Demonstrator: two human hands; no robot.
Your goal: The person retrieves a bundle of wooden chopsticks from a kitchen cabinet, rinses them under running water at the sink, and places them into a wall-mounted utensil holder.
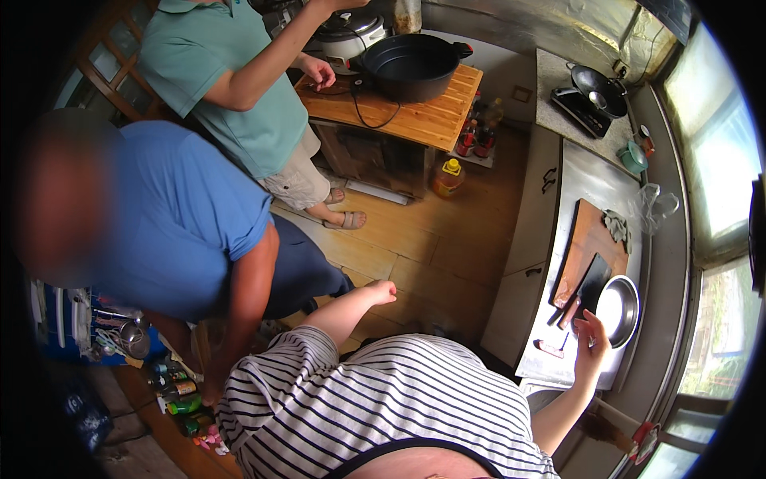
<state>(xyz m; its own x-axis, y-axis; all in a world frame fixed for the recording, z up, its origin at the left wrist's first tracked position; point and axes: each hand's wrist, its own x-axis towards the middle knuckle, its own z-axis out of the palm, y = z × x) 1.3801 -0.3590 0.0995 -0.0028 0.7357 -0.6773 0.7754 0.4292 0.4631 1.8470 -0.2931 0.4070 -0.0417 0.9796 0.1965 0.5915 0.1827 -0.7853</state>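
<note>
My left hand (381, 293) hangs over the wooden-looking floor with its fingers loosely curled, and nothing shows in it. Over the left rim of a round metal bowl (628, 320), my right hand (592, 340) has its fingers apart and holds nothing visible; whether it touches the rim is unclear. Beside that bowl a dark-bladed cleaver (593, 278) lies across a wooden cutting board (583, 239). A second knife handle (555, 316) lies next to the cleaver. A small red-and-white packet (549, 348) rests on the metal counter (589, 164) near my right hand.
A person in blue (191, 203) bends down at left near bottles (185, 404); another in green (233, 90) stands by a wooden table (461, 96) holding a large black pan (413, 66) and a cord. A yellow-capped oil jug (449, 179) stands on the floor. A wok (598, 87) sits at far right.
</note>
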